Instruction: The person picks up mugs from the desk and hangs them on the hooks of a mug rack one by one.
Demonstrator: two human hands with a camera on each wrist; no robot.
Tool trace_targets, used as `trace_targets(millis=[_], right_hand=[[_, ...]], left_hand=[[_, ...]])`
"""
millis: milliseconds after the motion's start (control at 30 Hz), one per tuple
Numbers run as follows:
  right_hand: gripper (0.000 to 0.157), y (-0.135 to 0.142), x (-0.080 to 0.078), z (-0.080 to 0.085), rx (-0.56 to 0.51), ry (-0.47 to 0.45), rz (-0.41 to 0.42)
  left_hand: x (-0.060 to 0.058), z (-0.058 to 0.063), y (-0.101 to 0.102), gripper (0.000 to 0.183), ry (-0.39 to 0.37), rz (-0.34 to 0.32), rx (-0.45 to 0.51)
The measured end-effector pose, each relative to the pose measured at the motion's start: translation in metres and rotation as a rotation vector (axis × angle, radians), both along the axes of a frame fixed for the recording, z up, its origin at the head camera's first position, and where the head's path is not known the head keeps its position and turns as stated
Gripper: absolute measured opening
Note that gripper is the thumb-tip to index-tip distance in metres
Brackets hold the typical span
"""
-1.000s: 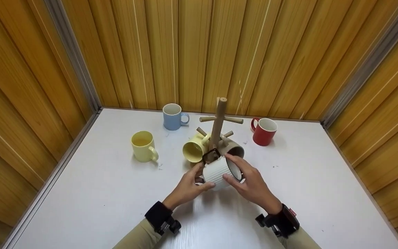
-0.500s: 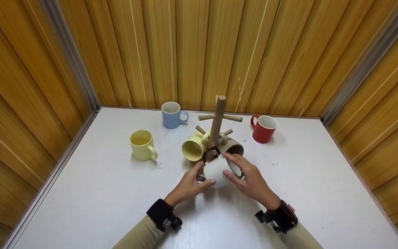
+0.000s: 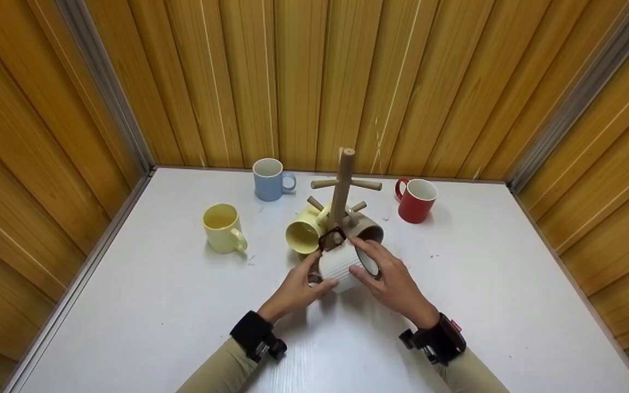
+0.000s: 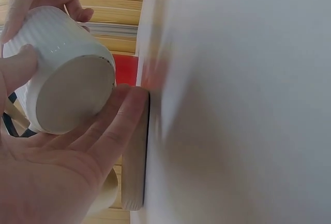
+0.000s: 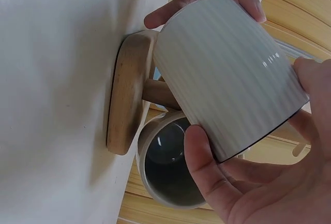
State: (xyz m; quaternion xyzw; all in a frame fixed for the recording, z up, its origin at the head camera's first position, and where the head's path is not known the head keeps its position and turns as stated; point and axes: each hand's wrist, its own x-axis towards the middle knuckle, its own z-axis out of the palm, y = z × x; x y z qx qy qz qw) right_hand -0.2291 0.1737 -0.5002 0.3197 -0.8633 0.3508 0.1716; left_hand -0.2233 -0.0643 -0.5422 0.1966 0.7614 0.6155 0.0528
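A white ribbed mug (image 3: 340, 267) with a dark rim and black handle lies tilted in both hands, held just in front of the wooden mug stand (image 3: 342, 191). My left hand (image 3: 295, 289) holds it at the base end, thumb on the side and fingers beneath. At the rim end, my right hand (image 3: 396, 281) grips it between thumb and fingers. The black handle (image 3: 322, 241) points toward the stand's post; whether it touches a peg I cannot tell. On the stand hang a yellow mug (image 3: 302, 236) to the left and a grey-beige mug (image 3: 368, 226) to the right.
On the white table (image 3: 145, 300) stand another yellow mug (image 3: 221, 229) at left, a blue mug (image 3: 268, 180) at the back and a red mug (image 3: 417, 202) at back right. Bare upper pegs (image 3: 366, 185) stick out from the post. Wood-look walls (image 3: 298, 82) enclose the table.
The head view has shifted slightly, so everything sits a little higher. Both hands keep hold of the white mug, which has hardly moved relative to the stand.
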Motion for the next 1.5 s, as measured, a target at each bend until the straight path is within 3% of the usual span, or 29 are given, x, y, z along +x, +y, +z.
trace_targets(millis=[533,833,1133,1167,1500], right_hand=[[0.064,-0.009,0.000,-0.005,-0.016,-0.105,-0.025],[0.065,-0.013,-0.003,-0.006,-0.024,-0.132,-0.033],[0.066,-0.019,-0.006,-0.009,-0.021,-0.156,-0.053],[0.067,-0.019,-0.006,-0.010,-0.018,-0.158,-0.056],[0.068,-0.021,-0.006,-0.012,0.016,-0.186,-0.068]], left_hand=[[-0.005,-0.005,-0.007,0.074,0.008,0.048,-0.024],[-0.007,-0.001,-0.008,0.069,-0.021,0.062,0.016],[-0.006,0.001,-0.009,0.067,-0.003,0.117,-0.019],[-0.003,0.007,-0.009,0.066,-0.001,0.119,-0.020],[-0.007,-0.002,-0.011,0.063,0.005,0.138,-0.061]])
